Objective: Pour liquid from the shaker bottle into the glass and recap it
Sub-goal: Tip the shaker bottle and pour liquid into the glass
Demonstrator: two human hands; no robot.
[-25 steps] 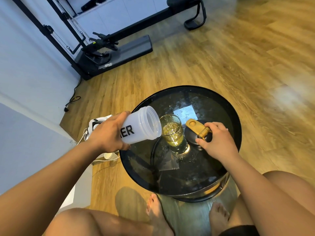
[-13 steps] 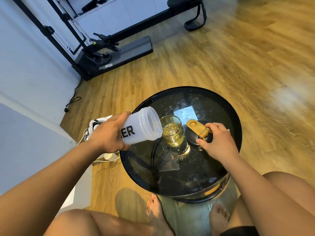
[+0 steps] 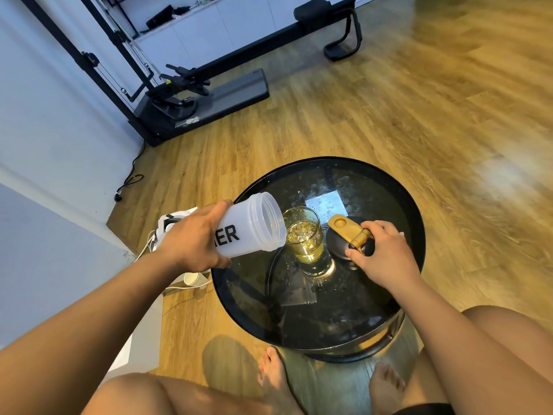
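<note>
We are looking down at a wooden floor [image 3: 389, 109] with a black exercise machine [image 3: 203, 94] lying far left by the wall. Nearer, a round black desk [image 3: 398, 307] with a glossy top is standing between our knees. A white device [image 3: 167, 226] with cables is sitting on the floor just left of the desk.

Our left hand [image 3: 194, 244] is wrapping its grip fully around the bottle [image 3: 251, 229], fingers over the top, thumb beneath. We are holding the bottle tilted almost level, its open mouth pointing right, just beside the rim of the glass [image 3: 305, 241]. Whether liquid is running out we cannot tell. The glass is standing upright near the desk's middle, holding yellow liquid to about halfway.

Our right hand [image 3: 383, 259] is closing its grip on the black lid [image 3: 344, 247], which is resting on the desk just right of the glass, its gold flip cap [image 3: 344, 229] standing open.
</note>
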